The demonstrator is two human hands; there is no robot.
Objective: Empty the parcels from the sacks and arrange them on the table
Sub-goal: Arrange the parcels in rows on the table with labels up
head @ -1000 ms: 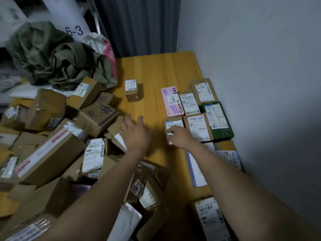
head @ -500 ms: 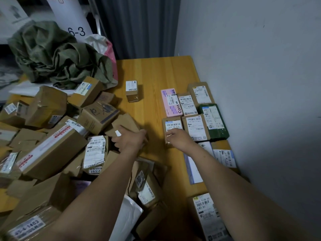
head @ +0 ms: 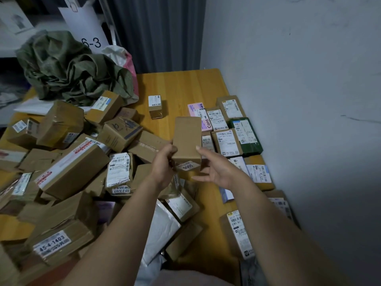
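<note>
My left hand (head: 165,162) grips a small flat brown box (head: 187,139) by its lower left edge and holds it lifted above the wooden table (head: 181,87). A white sticker marked 3006 shows on the box's near end. My right hand (head: 214,170) is beside the box's lower right corner, palm up, fingers relaxed, the fingertips at its edge. To the right, several labelled parcels (head: 226,141) lie in neat rows along the wall, among them a green one (head: 246,135) and a pink one (head: 198,112). A loose heap of brown boxes (head: 72,168) covers the left half of the table.
A crumpled green sack (head: 68,69) lies at the back left beside a pink and white bag (head: 125,58). One small box (head: 155,106) stands alone in the middle. A white mailer (head: 162,228) lies near me. The grey wall (head: 299,100) borders the table's right side.
My left hand took a small brown box out of the heap and lifted it. My right hand left the arranged parcel it touched and came up beside the lifted box.
</note>
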